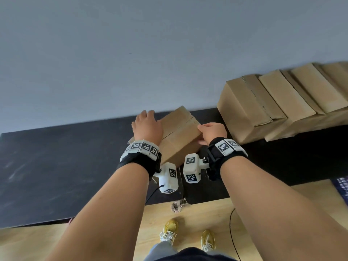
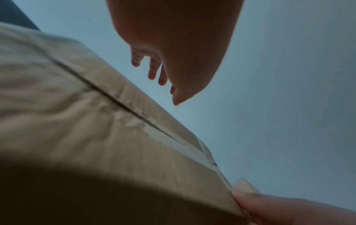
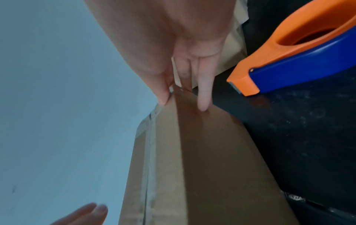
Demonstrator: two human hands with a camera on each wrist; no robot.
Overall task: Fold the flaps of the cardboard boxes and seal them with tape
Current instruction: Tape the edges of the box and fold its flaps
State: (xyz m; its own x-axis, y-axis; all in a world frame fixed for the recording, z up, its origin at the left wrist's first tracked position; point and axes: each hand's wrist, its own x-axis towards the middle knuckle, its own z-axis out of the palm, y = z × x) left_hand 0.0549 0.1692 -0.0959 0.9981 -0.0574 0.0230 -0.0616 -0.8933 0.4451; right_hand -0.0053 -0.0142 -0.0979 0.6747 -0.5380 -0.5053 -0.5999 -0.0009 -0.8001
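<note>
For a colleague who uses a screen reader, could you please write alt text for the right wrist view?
The right hand holds the far end of a cardboard box, thumb on its edge, fingers on its side. A tape dispenser lies beside it on the dark table.

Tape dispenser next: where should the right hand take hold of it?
Grip the tape dispenser by its orange loop handle, probably coming from above and behind. In the right wrist view it lies on the black table right of the box, with its toothed cutter pointing towards the box; keep fingers off that end.
</note>
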